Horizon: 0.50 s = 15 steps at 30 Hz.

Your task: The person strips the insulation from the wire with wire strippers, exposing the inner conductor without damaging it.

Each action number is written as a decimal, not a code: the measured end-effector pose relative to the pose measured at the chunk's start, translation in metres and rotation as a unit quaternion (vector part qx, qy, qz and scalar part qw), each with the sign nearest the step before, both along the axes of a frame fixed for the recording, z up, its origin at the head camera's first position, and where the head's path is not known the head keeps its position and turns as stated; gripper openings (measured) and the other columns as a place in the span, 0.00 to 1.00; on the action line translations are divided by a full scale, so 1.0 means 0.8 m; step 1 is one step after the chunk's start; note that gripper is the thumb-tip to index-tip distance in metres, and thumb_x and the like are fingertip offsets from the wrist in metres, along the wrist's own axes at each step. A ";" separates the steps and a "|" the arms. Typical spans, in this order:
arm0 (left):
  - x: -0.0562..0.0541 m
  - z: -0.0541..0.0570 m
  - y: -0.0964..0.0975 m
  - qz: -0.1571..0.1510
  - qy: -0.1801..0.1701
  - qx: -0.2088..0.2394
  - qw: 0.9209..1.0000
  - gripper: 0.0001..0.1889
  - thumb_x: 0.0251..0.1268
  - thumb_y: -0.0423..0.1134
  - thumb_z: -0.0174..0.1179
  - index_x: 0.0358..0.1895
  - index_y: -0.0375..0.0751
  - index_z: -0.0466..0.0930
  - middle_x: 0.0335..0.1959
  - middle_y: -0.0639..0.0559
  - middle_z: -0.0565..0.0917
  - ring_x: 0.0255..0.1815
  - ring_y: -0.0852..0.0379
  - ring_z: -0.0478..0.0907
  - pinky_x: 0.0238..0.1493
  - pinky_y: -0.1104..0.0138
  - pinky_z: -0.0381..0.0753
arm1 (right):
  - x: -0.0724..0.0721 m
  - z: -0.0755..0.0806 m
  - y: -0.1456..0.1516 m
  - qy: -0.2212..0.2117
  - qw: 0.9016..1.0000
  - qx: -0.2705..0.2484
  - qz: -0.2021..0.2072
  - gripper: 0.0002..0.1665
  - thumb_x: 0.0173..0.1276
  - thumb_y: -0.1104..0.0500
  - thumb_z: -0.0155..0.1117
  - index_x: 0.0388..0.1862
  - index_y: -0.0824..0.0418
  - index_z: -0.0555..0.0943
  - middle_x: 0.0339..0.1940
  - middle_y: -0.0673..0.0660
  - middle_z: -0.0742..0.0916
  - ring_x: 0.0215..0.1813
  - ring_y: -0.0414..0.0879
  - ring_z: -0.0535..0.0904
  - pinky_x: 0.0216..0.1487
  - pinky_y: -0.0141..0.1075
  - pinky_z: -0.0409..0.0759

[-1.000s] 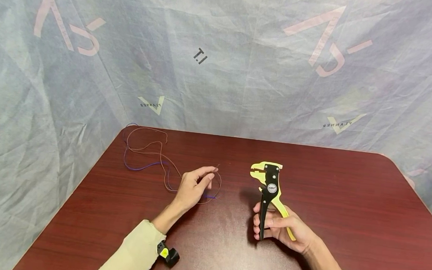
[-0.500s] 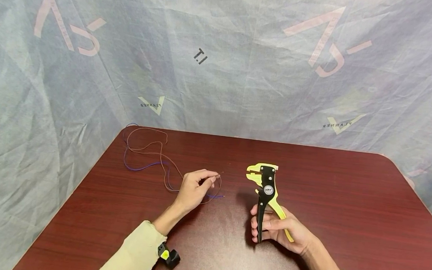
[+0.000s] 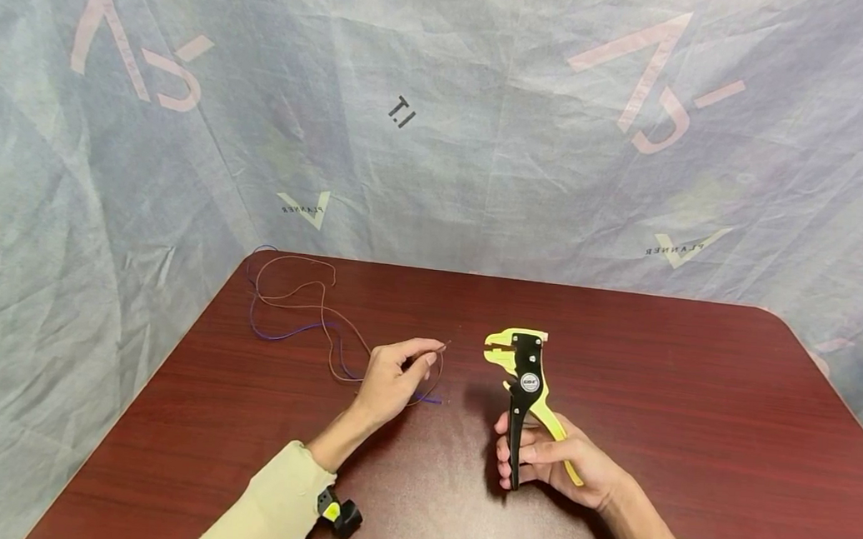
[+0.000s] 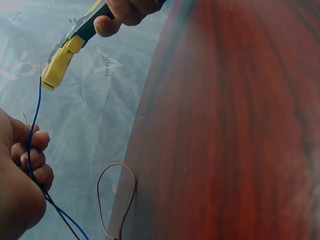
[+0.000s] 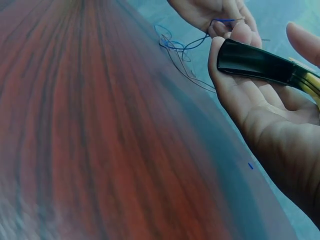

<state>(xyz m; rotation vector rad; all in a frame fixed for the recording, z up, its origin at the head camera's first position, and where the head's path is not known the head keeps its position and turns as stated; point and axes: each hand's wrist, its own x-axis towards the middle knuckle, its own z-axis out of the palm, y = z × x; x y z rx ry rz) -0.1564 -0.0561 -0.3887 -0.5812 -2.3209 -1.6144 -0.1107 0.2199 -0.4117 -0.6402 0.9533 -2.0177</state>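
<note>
My right grip point(image 3: 592, 473) holds the wire stripper point(image 3: 526, 361) by its handles over the worktop point(image 3: 722, 407); uneven pressure could twist it. My left grip point(image 3: 388, 377) pinches the brown wire point(image 3: 323, 297), which snagging on the blue wire point(image 3: 269, 338) beyond could pull loose.

This looks like a curtained-off work booth, with grey printed fabric sheeting point(image 3: 484, 156) hung behind and beside a reddish wood-grain counter point(image 3: 694, 388), plus a workshop's wire stripper point(image 3: 530, 382) and thin wires point(image 3: 276, 339).

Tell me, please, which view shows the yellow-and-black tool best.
The head view, where the tool shows from end to end. The left wrist view catches mainly its jaws; the right wrist view, mostly its black handle.
</note>
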 end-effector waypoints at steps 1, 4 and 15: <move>0.001 0.001 0.000 0.000 0.003 0.002 1.000 0.09 0.66 0.26 0.60 0.45 0.33 0.87 0.20 0.40 0.82 0.20 0.70 0.67 0.23 0.73 0.65 | 0.000 0.000 -0.001 0.003 1.000 0.002 0.000 0.24 0.70 0.77 0.40 0.61 0.64 0.70 0.47 0.55 0.87 0.50 0.47 0.84 0.55 0.47 0.83; 0.002 0.002 0.002 -0.003 0.013 0.007 1.000 0.08 0.65 0.26 0.61 0.44 0.34 0.86 0.18 0.42 0.81 0.18 0.71 0.64 0.22 0.75 0.62 | 0.001 -0.001 -0.002 0.002 1.000 0.003 0.002 0.24 0.70 0.77 0.40 0.61 0.65 0.70 0.47 0.55 0.87 0.50 0.48 0.84 0.55 0.47 0.83; 0.006 0.006 0.006 -0.026 0.030 0.019 0.999 0.04 0.65 0.27 0.62 0.38 0.34 0.87 0.17 0.45 0.78 0.18 0.71 0.64 0.21 0.78 0.63 | 0.002 -0.001 -0.008 0.007 1.000 0.009 0.012 0.24 0.70 0.77 0.40 0.60 0.65 0.71 0.46 0.55 0.87 0.48 0.48 0.85 0.54 0.45 0.83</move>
